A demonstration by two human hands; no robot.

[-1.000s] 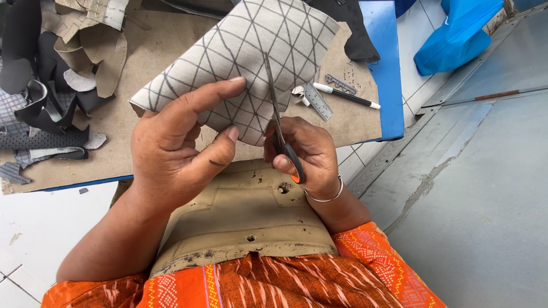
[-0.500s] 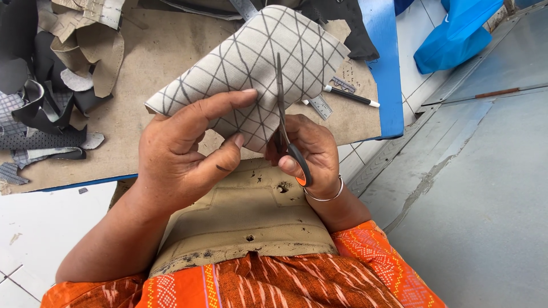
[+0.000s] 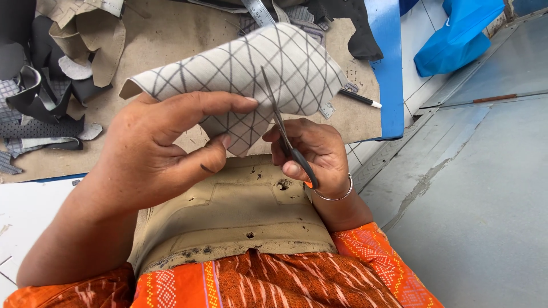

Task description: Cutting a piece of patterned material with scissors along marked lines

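My left hand pinches a grey quilted piece of material with a dark diamond grid, thumb beneath and fingers on top, holding it up above the work board. My right hand grips black scissors whose blades point up into the lower edge of the piece. A metal bangle circles my right wrist. A tan moulded panel with holes lies across my lap under both hands.
A brown board with a blue edge lies ahead, with a heap of black, grey and tan offcuts at its left, a pen and a measuring tape. A blue bag sits at the upper right on grey floor.
The grey piece has swung leftward and risen in my left hand. The scissors have moved further along into its lower edge.
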